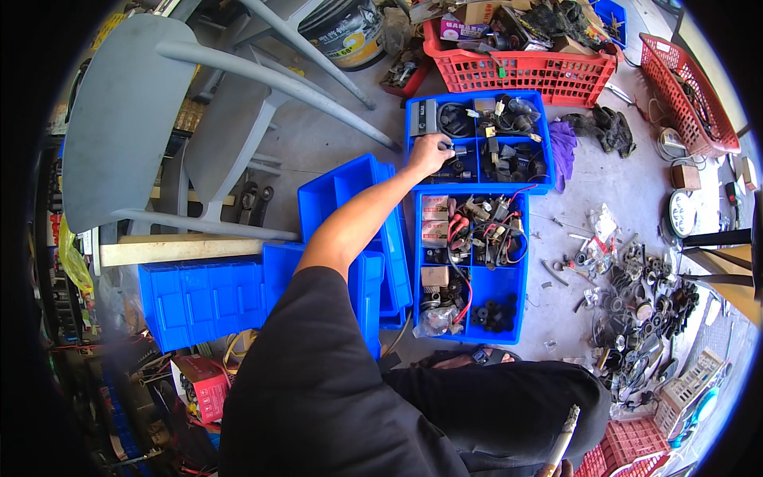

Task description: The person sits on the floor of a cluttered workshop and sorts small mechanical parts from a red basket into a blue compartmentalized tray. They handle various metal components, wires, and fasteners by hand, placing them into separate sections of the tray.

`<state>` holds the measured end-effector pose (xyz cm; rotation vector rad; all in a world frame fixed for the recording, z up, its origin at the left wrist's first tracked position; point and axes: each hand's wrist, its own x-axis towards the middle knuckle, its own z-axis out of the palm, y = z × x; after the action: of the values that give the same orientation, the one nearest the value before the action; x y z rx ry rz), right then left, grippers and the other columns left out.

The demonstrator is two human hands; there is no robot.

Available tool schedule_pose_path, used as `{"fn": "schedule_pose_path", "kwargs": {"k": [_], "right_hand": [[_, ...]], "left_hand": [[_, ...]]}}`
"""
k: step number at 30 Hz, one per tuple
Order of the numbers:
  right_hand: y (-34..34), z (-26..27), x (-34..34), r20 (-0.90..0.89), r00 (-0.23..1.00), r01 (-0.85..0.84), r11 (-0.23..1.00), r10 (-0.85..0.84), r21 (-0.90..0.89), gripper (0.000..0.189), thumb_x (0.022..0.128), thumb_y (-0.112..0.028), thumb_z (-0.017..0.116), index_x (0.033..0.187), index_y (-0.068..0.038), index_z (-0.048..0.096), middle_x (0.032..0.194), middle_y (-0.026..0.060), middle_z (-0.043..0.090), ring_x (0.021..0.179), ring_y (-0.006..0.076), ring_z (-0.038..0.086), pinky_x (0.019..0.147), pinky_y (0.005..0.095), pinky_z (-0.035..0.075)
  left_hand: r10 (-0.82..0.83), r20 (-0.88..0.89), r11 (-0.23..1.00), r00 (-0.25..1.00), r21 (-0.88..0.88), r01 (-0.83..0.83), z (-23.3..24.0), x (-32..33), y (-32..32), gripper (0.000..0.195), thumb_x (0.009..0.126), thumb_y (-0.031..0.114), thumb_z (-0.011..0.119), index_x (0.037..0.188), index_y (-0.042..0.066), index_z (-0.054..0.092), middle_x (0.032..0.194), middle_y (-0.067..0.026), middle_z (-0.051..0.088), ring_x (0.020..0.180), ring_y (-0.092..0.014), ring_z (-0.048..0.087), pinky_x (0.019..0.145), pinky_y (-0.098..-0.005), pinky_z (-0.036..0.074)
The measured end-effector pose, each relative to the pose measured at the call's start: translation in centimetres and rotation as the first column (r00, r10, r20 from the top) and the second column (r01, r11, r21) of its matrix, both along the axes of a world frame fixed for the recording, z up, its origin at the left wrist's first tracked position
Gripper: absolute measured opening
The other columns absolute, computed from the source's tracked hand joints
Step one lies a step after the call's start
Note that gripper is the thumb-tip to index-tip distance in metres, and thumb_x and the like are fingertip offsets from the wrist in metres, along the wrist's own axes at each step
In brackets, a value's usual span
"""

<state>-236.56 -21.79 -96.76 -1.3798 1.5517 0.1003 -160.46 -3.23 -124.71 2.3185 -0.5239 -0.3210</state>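
Observation:
My left hand (428, 154) reaches over the near-left compartment of the far blue divided bin (547, 161). Its fingers pinch a small dark part (444, 145), too hidden to name. Beside them in that compartment lie metal cylindrical parts (460, 151). A grey box (423, 117) and a coiled black cable (454, 119) fill the compartment beyond. At the bottom edge my right hand (563, 469), mostly cut off, holds a lit-looking cigarette (561, 438) with ash at its tip, beside my knee. Nearer stands another blue divided bin (498, 286), with wires, small boxes and black rubber-like parts.
Stacked blue bins (202, 301) sit under and left of my arm. Grey chairs (125, 119) crowd the left. A pile of loose parts (641, 316) covers the floor at right. Red baskets (524, 71) stand beyond, near a purple cloth (562, 152) and black gloves (611, 131).

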Motion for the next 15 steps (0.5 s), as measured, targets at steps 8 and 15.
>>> {"fn": "schedule_pose_path", "kwargs": {"k": [8,15], "right_hand": [[0.8,-1.2,-0.5,0.054,0.998,-0.016,1.0,0.017,-0.015,0.033,0.109,-0.022,0.067,0.126,0.006,0.068,0.091,0.0093,0.071,0.079,0.017,0.063,0.071,0.0323,0.053],[1.2,-1.1,-2.4,0.067,0.988,0.148,0.978,-0.139,-0.147,0.025,0.108,-0.015,0.065,0.123,0.004,0.071,0.083,0.0057,0.068,0.07,0.0132,0.063,0.065,0.028,0.052]], "left_hand": [[-0.27,0.184,0.939,0.945,0.269,0.216,-1.4,0.3,2.1,0.034,0.082,-0.001,0.065,0.111,0.004,0.082,0.109,-0.0254,0.078,0.106,-0.041,0.075,0.098,-0.049,0.06],[-0.14,0.193,0.971,0.971,0.22,0.096,2.5,1.9,1.9,0.027,0.093,0.008,0.071,0.117,0.005,0.081,0.105,-0.0177,0.082,0.099,-0.029,0.08,0.089,-0.0434,0.062]]}}
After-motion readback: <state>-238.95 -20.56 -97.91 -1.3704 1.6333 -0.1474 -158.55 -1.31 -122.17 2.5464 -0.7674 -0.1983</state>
